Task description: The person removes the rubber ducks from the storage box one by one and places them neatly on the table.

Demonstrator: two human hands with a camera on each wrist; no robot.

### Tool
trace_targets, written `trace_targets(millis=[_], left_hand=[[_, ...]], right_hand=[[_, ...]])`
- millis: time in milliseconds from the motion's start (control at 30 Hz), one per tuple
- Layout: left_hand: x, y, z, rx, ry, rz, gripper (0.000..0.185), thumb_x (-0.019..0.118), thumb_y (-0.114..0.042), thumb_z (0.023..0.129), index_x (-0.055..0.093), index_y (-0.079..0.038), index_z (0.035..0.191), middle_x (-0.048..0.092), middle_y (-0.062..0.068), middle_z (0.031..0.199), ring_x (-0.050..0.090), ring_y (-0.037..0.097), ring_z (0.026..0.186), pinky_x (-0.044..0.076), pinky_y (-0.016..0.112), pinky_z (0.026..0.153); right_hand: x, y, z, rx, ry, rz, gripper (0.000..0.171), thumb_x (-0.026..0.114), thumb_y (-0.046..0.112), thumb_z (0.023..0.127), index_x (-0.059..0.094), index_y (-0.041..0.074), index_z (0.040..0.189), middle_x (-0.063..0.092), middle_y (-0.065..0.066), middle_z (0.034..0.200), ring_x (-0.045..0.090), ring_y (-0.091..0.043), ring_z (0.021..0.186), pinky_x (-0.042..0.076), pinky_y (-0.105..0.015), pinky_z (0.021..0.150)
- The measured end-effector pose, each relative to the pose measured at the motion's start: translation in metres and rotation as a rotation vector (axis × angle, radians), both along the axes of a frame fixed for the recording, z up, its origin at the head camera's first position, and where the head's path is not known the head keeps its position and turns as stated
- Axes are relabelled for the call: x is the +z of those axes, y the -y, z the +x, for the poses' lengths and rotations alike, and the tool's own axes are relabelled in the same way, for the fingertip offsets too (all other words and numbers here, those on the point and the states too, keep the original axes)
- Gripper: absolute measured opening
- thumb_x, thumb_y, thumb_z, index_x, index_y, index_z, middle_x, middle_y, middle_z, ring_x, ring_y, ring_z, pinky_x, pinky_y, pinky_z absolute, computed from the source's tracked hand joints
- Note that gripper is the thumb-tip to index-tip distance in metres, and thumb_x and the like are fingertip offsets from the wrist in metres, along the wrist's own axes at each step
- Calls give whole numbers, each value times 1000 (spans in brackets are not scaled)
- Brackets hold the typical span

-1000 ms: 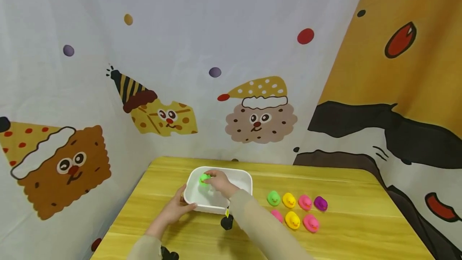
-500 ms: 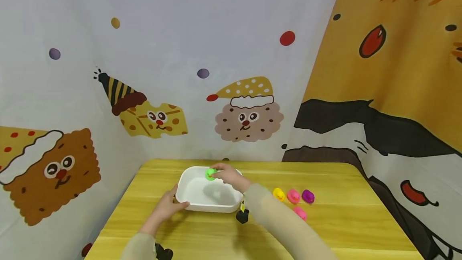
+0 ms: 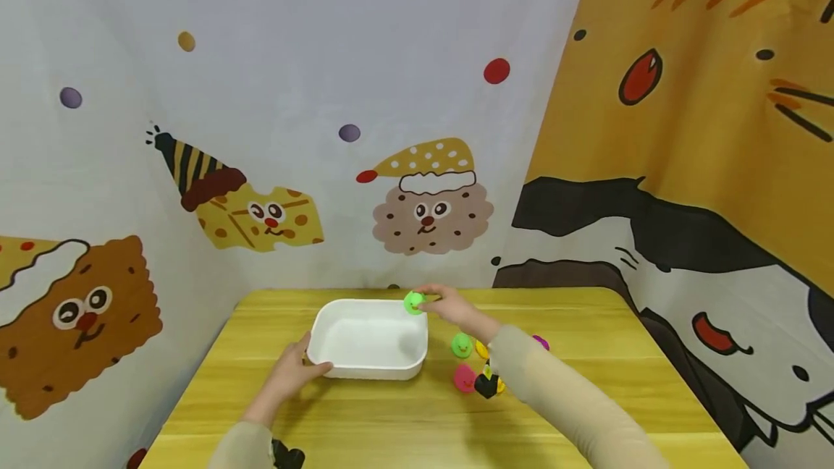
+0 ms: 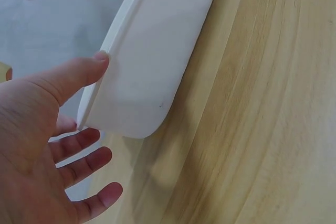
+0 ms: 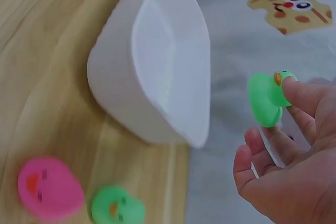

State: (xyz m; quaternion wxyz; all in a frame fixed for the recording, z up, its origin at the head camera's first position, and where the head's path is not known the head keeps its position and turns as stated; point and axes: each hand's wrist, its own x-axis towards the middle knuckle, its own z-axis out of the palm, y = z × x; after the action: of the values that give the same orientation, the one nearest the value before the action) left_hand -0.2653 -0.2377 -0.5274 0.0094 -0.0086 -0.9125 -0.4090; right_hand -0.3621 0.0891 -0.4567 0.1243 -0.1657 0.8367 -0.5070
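Observation:
A white tub (image 3: 339, 308) stands on the yellow wooden table (image 3: 404, 425). My left hand (image 3: 311, 365) rests at its near left corner. In the left wrist view the thumb tip touches the tub (image 4: 152, 56) at its rim, and the fingers (image 4: 79, 142) lie straight and spread beside it. My right hand (image 3: 431, 302) pinches a small green duck (image 3: 413, 302) in the air over the tub's far right corner. The right wrist view shows that duck (image 5: 269, 99) between the fingers (image 5: 310, 100), clear of the tub (image 5: 157, 77).
More toy ducks sit on the table right of the tub: green (image 3: 461, 345), pink (image 3: 464, 379), yellow (image 3: 481, 348) and purple (image 3: 541, 342), partly hidden by my right sleeve. Printed cloth walls close the back and right sides.
My right hand has carried the green duck up from inside the tub and rightward to above its far right corner. The left hand stays at the tub's near corner.

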Motion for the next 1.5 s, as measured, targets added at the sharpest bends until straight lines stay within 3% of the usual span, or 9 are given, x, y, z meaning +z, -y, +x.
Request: trace_targets(millis=[400, 600, 967, 1233, 1500], left_hand=[[4, 4, 0, -10, 15, -38, 92, 66, -43, 75, 18, 4, 138, 29, 29, 130, 31, 44, 117, 30, 56, 90], [6, 4, -1, -12, 46, -68, 89, 65, -40, 77, 17, 3, 138, 25, 30, 132, 29, 46, 117, 30, 57, 90], [8, -1, 1, -21, 56, -100, 93, 64, -48, 74, 20, 4, 137, 26, 32, 131, 29, 48, 116, 29, 58, 90], [7, 0, -2, -22, 49, -103, 89, 64, -44, 76, 18, 2, 138, 25, 31, 132, 28, 48, 117, 28, 59, 89], [9, -1, 0, -21, 58, -102, 90, 65, -43, 76, 19, 4, 137, 26, 32, 131, 29, 48, 116, 28, 58, 90]], right_hand=[[20, -75, 13, -81, -43, -24, 32, 63, 23, 82, 58, 18, 114, 51, -5, 118, 53, -20, 84, 42, -31, 67], [18, -115, 27, -114, -30, -3, 34, 61, 24, 84, 56, 19, 117, 53, -6, 114, 52, -20, 87, 41, -32, 69], [-1, -180, 50, -184, 10, -15, 41, 60, 23, 84, 51, 9, 122, 50, -14, 115, 51, -21, 86, 43, -33, 67], [-11, -202, 58, -246, 14, 35, 41, 61, 26, 83, 53, 12, 120, 51, -9, 118, 50, -27, 95, 40, -33, 70], [-15, -210, 63, -252, 22, 38, 42, 62, 27, 82, 52, 11, 120, 50, -9, 118, 49, -22, 92, 41, -33, 69]])
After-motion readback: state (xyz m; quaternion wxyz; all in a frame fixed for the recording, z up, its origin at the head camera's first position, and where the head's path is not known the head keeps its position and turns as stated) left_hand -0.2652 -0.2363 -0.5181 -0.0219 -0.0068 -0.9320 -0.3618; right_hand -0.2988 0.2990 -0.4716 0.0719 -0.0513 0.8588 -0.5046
